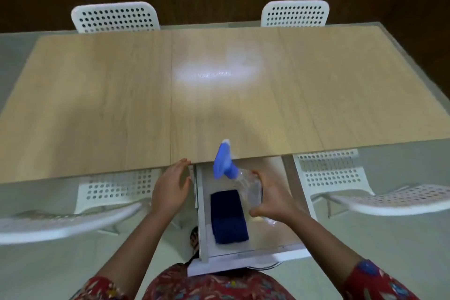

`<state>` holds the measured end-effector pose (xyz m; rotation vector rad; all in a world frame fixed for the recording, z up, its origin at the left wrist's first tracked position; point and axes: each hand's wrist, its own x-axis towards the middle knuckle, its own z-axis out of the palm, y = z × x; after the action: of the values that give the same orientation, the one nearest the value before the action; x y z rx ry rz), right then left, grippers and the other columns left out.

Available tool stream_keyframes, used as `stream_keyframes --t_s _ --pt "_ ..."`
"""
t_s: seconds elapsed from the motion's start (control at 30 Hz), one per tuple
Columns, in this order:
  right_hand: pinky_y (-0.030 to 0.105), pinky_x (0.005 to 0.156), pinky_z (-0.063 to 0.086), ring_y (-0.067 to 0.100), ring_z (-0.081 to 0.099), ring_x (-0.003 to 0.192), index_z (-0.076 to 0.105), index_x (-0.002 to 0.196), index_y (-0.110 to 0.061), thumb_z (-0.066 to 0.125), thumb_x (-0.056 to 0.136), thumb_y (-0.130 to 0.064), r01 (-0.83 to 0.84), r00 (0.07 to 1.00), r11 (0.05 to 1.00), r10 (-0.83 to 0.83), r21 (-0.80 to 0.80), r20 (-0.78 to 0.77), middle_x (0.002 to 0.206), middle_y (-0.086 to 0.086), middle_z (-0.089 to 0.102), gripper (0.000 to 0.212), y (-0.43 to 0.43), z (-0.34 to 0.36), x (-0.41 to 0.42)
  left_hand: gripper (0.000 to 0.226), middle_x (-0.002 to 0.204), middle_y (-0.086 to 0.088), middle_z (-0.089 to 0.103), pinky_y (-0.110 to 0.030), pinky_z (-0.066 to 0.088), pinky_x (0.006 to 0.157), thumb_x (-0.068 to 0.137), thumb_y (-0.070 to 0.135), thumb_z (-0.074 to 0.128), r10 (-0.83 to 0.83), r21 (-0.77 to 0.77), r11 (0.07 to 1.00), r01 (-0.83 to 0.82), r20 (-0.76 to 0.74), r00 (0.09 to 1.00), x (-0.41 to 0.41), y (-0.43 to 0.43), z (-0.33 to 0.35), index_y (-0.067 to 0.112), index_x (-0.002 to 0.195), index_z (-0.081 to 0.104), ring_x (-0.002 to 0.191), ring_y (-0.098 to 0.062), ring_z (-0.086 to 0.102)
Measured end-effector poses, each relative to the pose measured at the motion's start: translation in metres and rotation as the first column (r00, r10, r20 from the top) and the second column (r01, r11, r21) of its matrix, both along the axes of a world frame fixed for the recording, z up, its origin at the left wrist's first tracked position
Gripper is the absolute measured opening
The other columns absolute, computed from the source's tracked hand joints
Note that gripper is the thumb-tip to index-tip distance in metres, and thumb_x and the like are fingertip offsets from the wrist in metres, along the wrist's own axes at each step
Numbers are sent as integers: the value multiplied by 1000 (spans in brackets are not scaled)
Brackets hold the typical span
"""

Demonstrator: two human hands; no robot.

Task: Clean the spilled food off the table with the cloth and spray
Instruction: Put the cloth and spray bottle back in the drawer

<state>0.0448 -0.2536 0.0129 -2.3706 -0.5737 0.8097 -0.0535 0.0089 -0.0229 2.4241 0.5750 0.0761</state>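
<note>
A shallow white pull-out drawer [202,214] stands open beneath the near edge of the pale wood-grain table [121,95], and everything here is placed from that drawer. Inside it, toward its left side, lies a folded dark blue cloth [227,217], flat on the drawer's floor.

Just above the drawer's far right part, a clear plastic spray bottle with a blue trigger head [249,186] hangs in the air, tilted, its nozzle pointing up and away over the table's edge. The right hand [275,200] has it: the grip is wrapped around the clear body, with the thumb at the bottle's lower end and the fingers curled over the upper side. The bottle is motion-blurred.

Just left of the drawer, the left hand [170,187] is held with its grip released, the fingers straight and together, the fingertips at the table's near edge; whether they touch it cannot be told.

White perforated plastic chairs flank the drawer, one on its left [73,217] and one on its right [341,178], and two more stand beyond the table's far side. Both sleeves are red and patterned.
</note>
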Motion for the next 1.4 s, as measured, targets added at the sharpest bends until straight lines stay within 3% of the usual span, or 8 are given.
stream_keyframes --t_s 0.17,0.37,0.6,0.87,1.0,1.13,1.27,1.4 --pt "33 80 42 25 59 100 31 133 -29 62 66 -47 -190 968 908 236 -373 82 119 0 56 76 -1 -43 -14 51 150 2 41 -41 37 108 91 11 55 14 101 995 -10 -39 999 1 6 3 18 140 47 135 -20 42" --pt "40 87 40 28 57 106 32 126 -22 74 66 -41 -38 997 791 69 -611 28 119 4 53 76 10 -74 -2 61 158 2 24 -41 25 114 95 30 52 -79 237 963 131 -217 973 17 5 7 21 151 29 142 -17 28" --pt "43 90 49 31 55 113 35 135 -17 81 51 -52 337 902 751 -430 -568 -32 122 7 56 102 0 -93 15 68 161 4 12 -43 18 116 96 39 50 -53 288 945 154 -331 942 21 1 5 25 154 18 145 -16 19" --pt "43 89 47 34 45 123 13 149 -11 66 69 -71 236 962 737 -272 -634 42 141 11 30 113 -2 -96 8 72 162 4 8 -47 16 116 95 34 54 -55 287 944 162 -348 936 20 0 4 25 154 15 147 -18 16" --pt "42 94 45 33 45 124 18 149 -15 61 77 -67 223 973 831 -224 -509 61 141 10 35 99 -17 -77 -2 73 162 4 8 -48 14 117 94 32 56 -55 265 952 152 -342 938 19 -2 3 25 154 15 148 -19 13" --pt "31 78 49 18 64 85 66 102 -18 60 93 -37 297 937 955 -292 1 -191 95 0 69 22 -50 -31 -40 74 162 3 9 -49 15 118 93 32 57 -52 250 958 139 -328 943 17 -3 0 24 154 16 147 -19 14" --pt "17 77 49 8 68 88 72 95 -18 49 101 -25 43 847 997 -1 68 -531 97 -3 74 25 -86 1 -81 73 162 3 9 -49 16 117 94 33 56 -48 242 961 136 -336 941 19 -3 1 23 154 17 148 -19 13" --pt "27 106 34 18 45 132 47 141 -21 38 104 -23 -383 873 898 276 -215 -401 147 1 46 39 -93 -36 -109 74 162 2 8 -49 19 117 94 33 56 -52 224 965 137 -349 936 19 -5 0 22 154 15 148 -20 12"
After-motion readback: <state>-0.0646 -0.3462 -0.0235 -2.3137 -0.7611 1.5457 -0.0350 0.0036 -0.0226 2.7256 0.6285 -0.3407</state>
